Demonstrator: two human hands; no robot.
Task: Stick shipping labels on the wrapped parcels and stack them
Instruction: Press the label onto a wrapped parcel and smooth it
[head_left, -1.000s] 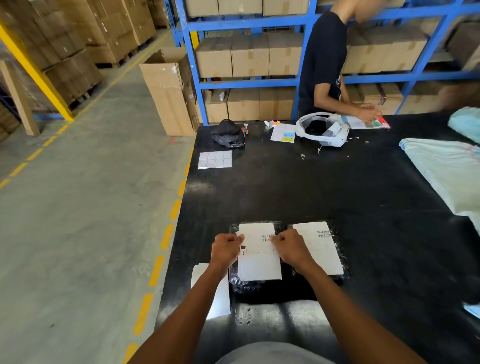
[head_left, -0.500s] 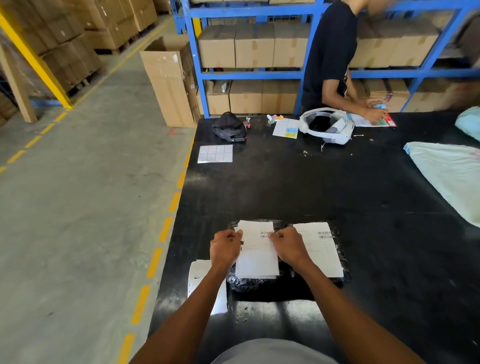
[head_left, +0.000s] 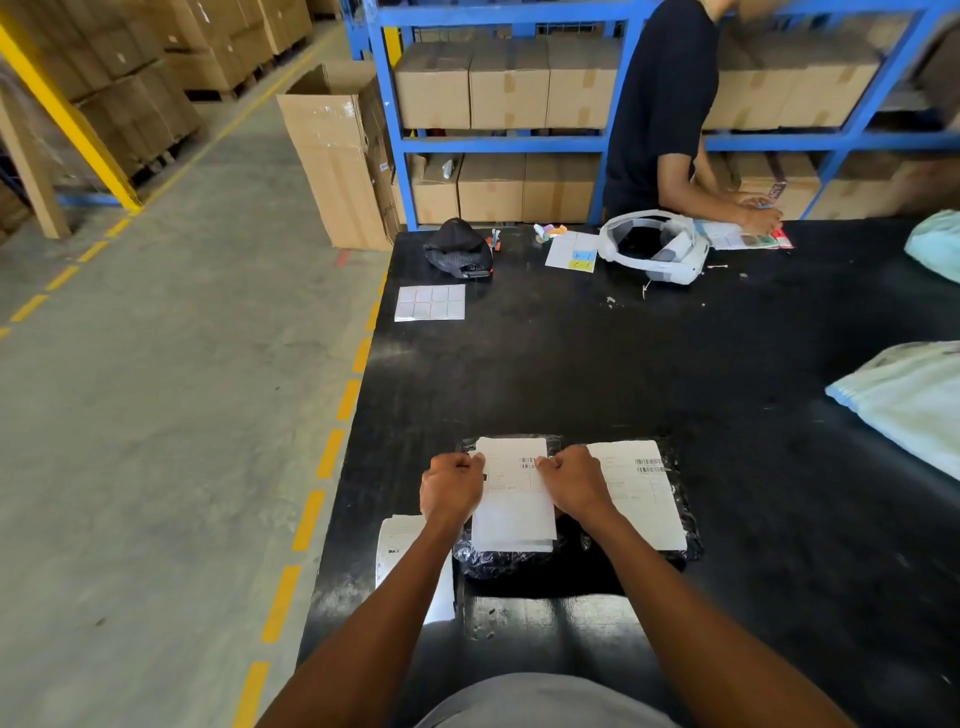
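Left hand (head_left: 451, 488) and right hand (head_left: 574, 483), both clenched, pinch the shipping label (head_left: 514, 499) by opposite edges over the black-wrapped parcel (head_left: 511, 561), likely to square it before sticking; labelled parcel (head_left: 644, 493) lies just right

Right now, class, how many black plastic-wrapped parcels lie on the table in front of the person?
2. One black plastic-wrapped parcel lies under both hands; the other sits beside it to its right, with a white label on top. More may be hidden underneath.
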